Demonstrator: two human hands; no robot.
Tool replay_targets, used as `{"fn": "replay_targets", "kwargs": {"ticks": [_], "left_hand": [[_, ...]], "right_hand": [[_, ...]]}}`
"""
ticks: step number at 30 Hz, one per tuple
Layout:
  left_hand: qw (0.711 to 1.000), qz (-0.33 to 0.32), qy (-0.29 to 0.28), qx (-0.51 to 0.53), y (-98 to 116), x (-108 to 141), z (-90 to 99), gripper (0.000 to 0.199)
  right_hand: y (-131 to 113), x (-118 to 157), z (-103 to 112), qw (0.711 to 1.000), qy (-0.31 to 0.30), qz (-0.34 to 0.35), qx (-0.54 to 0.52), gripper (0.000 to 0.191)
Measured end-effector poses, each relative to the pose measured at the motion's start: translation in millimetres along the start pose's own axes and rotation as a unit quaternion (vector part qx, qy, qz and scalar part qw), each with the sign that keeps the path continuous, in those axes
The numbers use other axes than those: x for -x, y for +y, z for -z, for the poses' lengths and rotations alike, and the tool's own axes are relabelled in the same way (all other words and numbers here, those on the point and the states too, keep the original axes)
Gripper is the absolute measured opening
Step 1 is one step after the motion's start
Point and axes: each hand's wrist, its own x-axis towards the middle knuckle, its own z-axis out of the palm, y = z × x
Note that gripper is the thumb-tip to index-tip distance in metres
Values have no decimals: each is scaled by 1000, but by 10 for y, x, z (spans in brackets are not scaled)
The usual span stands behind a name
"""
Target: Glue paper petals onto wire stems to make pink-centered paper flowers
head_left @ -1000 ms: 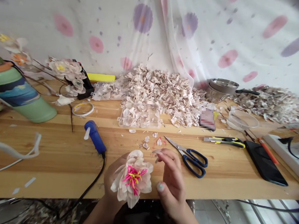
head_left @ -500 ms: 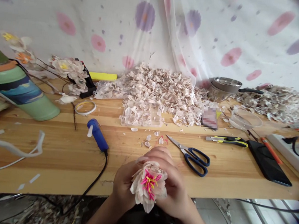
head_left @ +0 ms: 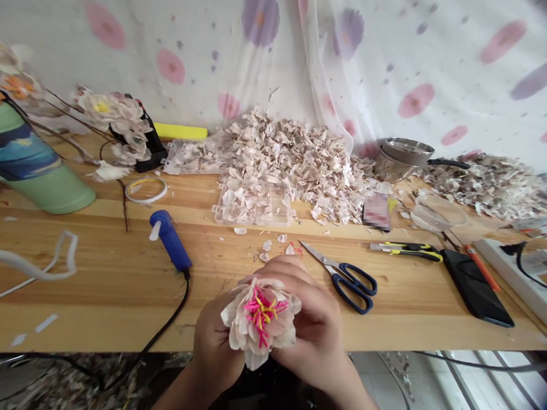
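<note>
Table: pale wooden boards (head_left: 115, 293), near edge just beyond the forearms.
Backdrop: white curtain (head_left: 198, 16) along the far side, printed with pink and purple flowers.
Writing: the power strip (head_left: 491, 257) at far right carries a label too small to read; a packet (head_left: 377, 211) is blurred.
Counts: two petal heaps, far centre (head_left: 286, 162) and far right (head_left: 493, 184); one blue glue gun (head_left: 172, 242), left; one scissors (head_left: 341, 275), one utility knife (head_left: 407, 249), one black phone (head_left: 478, 287), right.
Flower: one pale bloom (head_left: 240, 329), pink-and-yellow centre, near middle, between the hands.
Grip: left hand (head_left: 216, 336) and right hand (head_left: 316, 325) curl closely round it, fingertips partly hidden.
</note>
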Motion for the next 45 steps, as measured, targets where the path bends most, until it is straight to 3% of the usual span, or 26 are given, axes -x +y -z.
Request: {"fn": "replay_targets", "kwargs": {"ticks": [3,5,8,15,21,25,28,32,38,45], "left_hand": [[996,-56,-52,36,-7,-52,25,28],[995,-76,-55,44,-32,-78,16,18],[996,-75,-32,43,-87,-79,-36,20],[995,-50,-10,87,-96,-37,-149,22],[990,-33,-7,133,-65,-40,-171,25],[989,3,12,144,-56,11,-223,18],[987,33,19,153,-58,43,-257,8],[989,12,-12,150,-101,43,-226,6],[990,4,-13,138,-154,41,-179,9],[988,56,20,140,-28,64,-271,21]], "right_hand": [[8,14,-24,999,15,-27,-26,20],[6,7,-29,998,32,-38,-32,15],[1,-21,-24,997,55,-43,-30,9],[11,-41,8,997,59,-45,-19,18],[45,3,57,997,71,11,40,10],[73,30,77,996,64,21,61,39],[97,45,72,996,78,16,45,47],[113,62,51,997,80,8,21,37],[119,77,30,997,82,-1,6,28],[115,71,32,996,88,3,13,16]]}}
